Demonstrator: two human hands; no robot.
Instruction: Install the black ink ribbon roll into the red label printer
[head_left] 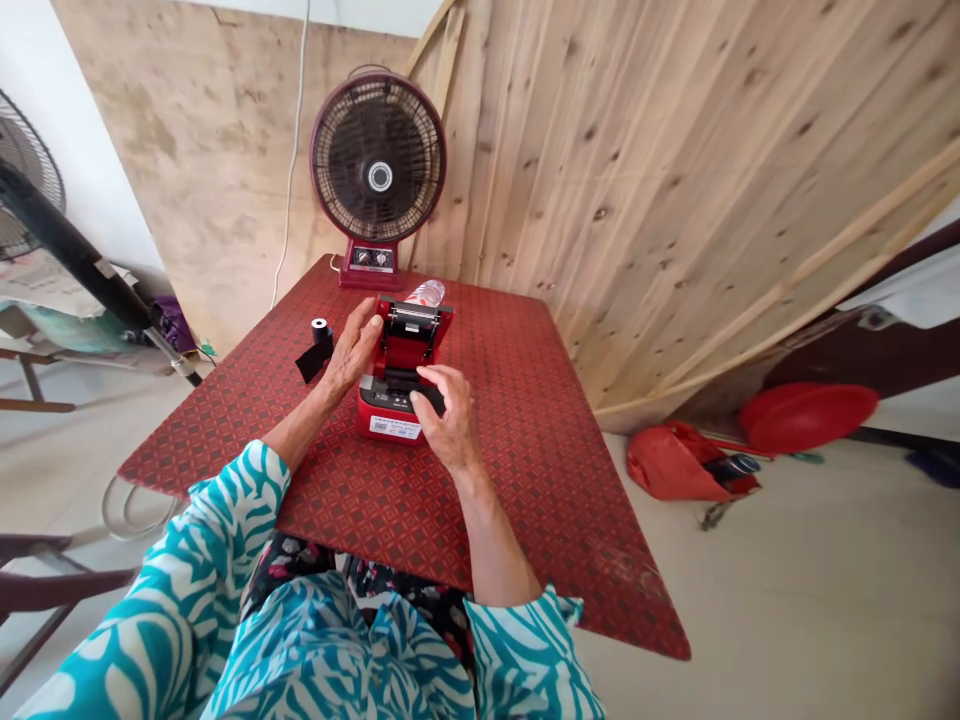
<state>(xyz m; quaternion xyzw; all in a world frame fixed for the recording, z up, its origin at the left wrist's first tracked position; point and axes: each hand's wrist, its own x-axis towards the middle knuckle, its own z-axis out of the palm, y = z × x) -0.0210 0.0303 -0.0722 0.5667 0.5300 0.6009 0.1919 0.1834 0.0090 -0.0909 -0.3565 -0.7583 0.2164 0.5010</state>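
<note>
There's the left hand (352,350) spread against the red printer's (397,420) raised lid, bracing it open, as the right hand (448,415) pinches the black insert (397,380) inside, a black ribbon roll (321,345) lying just beside the printer.

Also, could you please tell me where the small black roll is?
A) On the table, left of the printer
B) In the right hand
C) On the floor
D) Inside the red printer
A. The black roll lies on the red patterned table cover, left of the red printer and beside the left hand.

Left hand (351,350) and right hand (448,412) touch an open red printer (403,350)
</note>
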